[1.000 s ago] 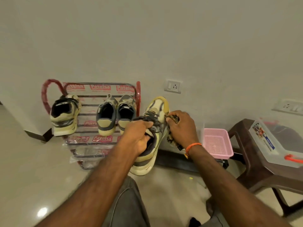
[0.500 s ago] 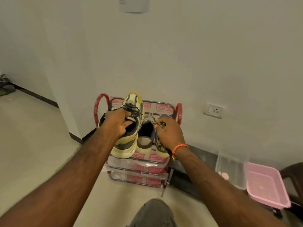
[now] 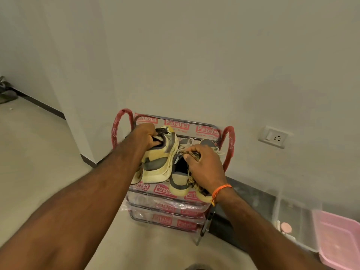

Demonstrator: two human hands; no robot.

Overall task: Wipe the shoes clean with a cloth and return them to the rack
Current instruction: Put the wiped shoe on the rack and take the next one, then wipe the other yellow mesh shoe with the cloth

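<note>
Head view, change: yellow-grey shoe [image 3: 160, 162] is lower than half a second ago, now on the rack [image 3: 176, 193] top shelf beside the grey pair [image 3: 180, 172].
Left hand [image 3: 144, 137]: arm extended, fingers curled into the shoe's collar, gripping it.
Right hand [image 3: 204, 164]: palm down over the grey pair, fingers closed on a patterned cloth [image 3: 192, 181].
Wrist: orange band [image 3: 221, 190].

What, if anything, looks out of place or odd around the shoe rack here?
The metal shoe rack is still wrapped in its clear plastic with red "Patelsa" labels while in use. The yellow-and-grey sneaker in the left hand sits tilted, not flat on the shelf. The right hand holds a patterned cloth. Nothing looks spilled or damaged.
</note>
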